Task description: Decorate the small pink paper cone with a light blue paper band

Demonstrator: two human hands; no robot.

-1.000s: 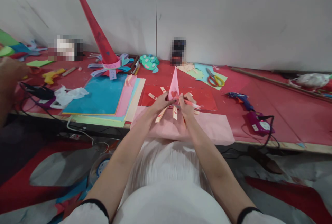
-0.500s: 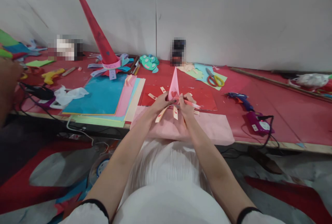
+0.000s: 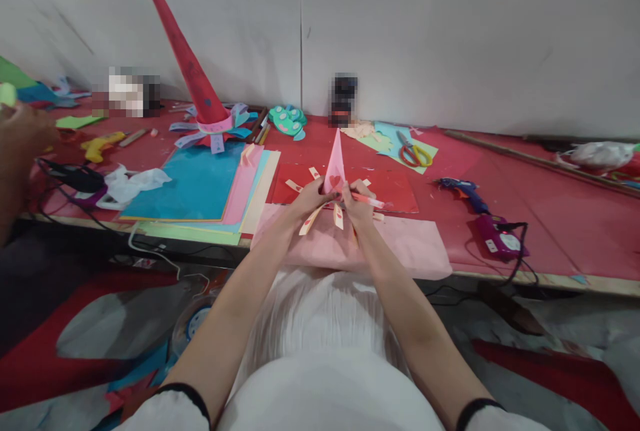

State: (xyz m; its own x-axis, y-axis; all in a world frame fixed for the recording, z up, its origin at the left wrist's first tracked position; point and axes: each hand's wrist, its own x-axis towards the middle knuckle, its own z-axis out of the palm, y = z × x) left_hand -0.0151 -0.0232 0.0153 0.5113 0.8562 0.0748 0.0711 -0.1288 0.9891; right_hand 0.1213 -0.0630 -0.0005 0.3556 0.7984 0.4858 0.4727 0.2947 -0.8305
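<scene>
One pink cone (image 3: 338, 158): it is upright with the point up, between the two hands, near the front edge of the table; a red heart is on its front side.
Cream strips (image 3: 311, 220): they spread outward around the base of the cone, and several of them carry small red hearts.
Left hand (image 3: 310, 199): it grasps the lower part of the cone from the left side, the thumb in front.
Right hand (image 3: 359, 203): it grips a slim pink pen-like stick (image 3: 371, 200) close to the cone's base; I cannot tell if the tip touches the paper, because the fingers cover it.
Under the work: a red sheet (image 3: 397, 191) lies flat, and nearer to the person is a pale pink sheet (image 3: 410, 241).
Behind the cone: scissors (image 3: 416, 152) with red and yellow handles lie on coloured paper, and a green cutout (image 3: 287, 121) is further left.
Right side: a blue glue gun (image 3: 463, 191) lies just beside a purple power socket (image 3: 501, 238).
Left side: a tall red cone hat (image 3: 185, 51) leans behind a blue sheet (image 3: 190, 184).
Far left: the hand of another person (image 3: 25, 130) is near a yellow glue gun (image 3: 101, 146).
Below everything: a red-covered table (image 3: 550, 204).
</scene>
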